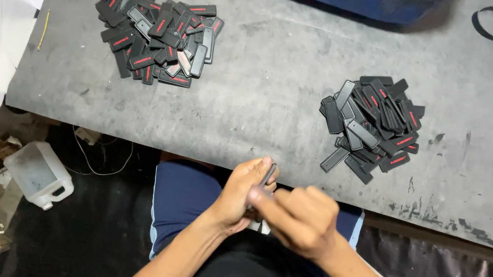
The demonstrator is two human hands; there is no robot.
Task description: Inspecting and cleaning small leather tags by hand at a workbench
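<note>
While both hands meet at lower centre, left hand [242, 192] fingers pinch a dark flat tag [267, 175], right hand [299, 220] fingers curled, blurred, grip unclear, below the table [263, 109] edge.

Our left hand [243, 193] pinches a dark strip [268, 175] upright at the table [265, 96] edge; our right hand [302, 220], blurred, touches it. One pile [157, 33] lies far left, another pile [372, 125] right.

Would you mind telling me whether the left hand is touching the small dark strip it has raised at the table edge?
Touching. The head view shows the left hand with its fingers wrapped round the dark strip.
</note>
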